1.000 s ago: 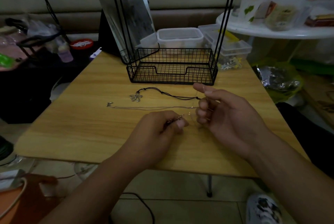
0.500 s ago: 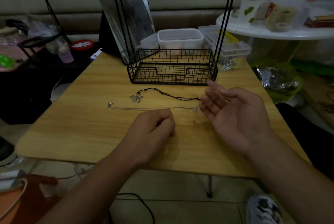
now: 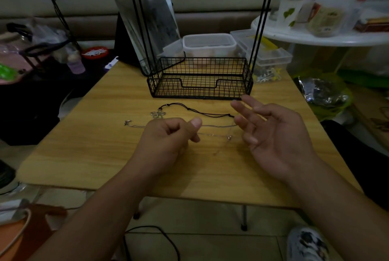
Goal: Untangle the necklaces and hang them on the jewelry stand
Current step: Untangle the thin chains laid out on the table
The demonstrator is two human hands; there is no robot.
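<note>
Two necklaces [image 3: 189, 110] lie on the surface [image 3: 101, 151]. Left hand [image 3: 168, 140] pinches a thin chain [image 3: 216, 126]; right hand [image 3: 273, 134] is spread wide.

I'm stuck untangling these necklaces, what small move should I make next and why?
Probably pinch the thin silver chain near its small charm with your open right hand and draw it away from the left hand, which pinches its other part. It lies close to the black cord necklace.

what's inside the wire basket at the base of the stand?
Nothing visible inside the wire basket: only the wooden table shows through its mesh. Both necklaces lie on the table in front of it. The back corners are partly screened by the mesh.
</note>
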